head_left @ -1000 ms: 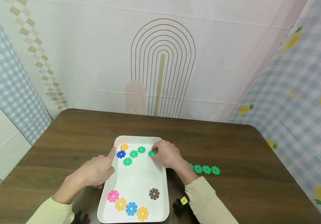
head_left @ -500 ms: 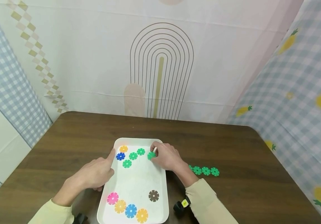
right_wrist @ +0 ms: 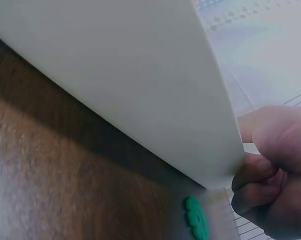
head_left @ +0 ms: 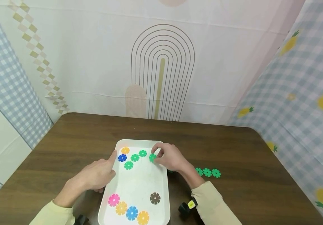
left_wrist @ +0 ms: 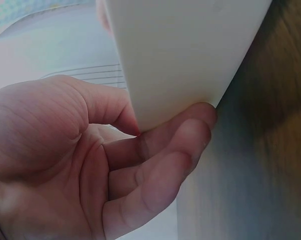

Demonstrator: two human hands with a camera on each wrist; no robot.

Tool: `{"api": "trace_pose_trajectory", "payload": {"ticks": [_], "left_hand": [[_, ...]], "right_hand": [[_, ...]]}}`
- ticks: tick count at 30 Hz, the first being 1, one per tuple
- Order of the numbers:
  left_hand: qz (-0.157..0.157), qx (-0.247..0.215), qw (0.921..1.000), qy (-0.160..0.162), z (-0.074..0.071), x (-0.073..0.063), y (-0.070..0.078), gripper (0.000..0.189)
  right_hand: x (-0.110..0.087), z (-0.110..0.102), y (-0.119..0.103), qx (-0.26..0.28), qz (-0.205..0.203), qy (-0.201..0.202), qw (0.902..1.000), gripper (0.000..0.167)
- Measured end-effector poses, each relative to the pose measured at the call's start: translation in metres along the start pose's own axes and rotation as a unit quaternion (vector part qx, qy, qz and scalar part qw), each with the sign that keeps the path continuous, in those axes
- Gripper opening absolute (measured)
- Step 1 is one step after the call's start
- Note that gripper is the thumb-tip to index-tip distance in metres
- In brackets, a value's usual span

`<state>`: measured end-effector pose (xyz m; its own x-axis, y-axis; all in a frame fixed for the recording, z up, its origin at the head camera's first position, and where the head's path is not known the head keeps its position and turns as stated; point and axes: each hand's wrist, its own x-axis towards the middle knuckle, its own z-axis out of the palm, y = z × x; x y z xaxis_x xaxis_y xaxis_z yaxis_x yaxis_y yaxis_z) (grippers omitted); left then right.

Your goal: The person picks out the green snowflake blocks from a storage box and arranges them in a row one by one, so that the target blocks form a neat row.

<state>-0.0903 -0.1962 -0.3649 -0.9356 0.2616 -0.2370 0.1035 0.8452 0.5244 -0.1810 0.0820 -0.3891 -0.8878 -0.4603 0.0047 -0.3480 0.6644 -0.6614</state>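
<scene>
A white tray lies lengthwise on the table. My left hand grips its left side; in the left wrist view the thumb is at the rim and curled fingers press the outer wall. Inside the tray's far right corner my right hand pinches a green notched plastic disc between thumb and index finger. More green discs lie to its left, next to a dark blue disc and a yellow-orange disc. In the right wrist view, the tray wall hides the pinched disc.
Near the tray's front lie a pink disc, a light blue disc, orange discs and a brown disc. Right of the tray, a row of green discs on the table is partly hidden by my right forearm.
My right hand has shifted slightly toward me, its index finger lifting and showing more of the green disc. The right wrist now covers a different part of the table row. My left hand stays put.
</scene>
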Motion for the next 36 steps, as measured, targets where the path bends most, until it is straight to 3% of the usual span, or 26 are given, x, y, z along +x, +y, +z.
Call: {"api": "trace_pose_trajectory", "payload": {"ticks": [14,23,36], "left_hand": [[-0.006,0.006,1.0000,-0.002,0.002,-0.001,0.002,0.080],[-0.006,0.008,0.9999,-0.003,0.000,-0.002,0.003,0.080],[-0.006,0.004,0.9999,-0.012,0.000,-0.002,0.004,0.081]], "right_hand": [[-0.011,-0.017,0.001,0.080,0.001,0.013,0.9967,0.024],[-0.022,-0.032,0.011,0.116,-0.033,0.002,0.9927,0.024],[-0.047,-0.050,0.031,0.149,-0.011,0.013,0.9886,0.025]]}}
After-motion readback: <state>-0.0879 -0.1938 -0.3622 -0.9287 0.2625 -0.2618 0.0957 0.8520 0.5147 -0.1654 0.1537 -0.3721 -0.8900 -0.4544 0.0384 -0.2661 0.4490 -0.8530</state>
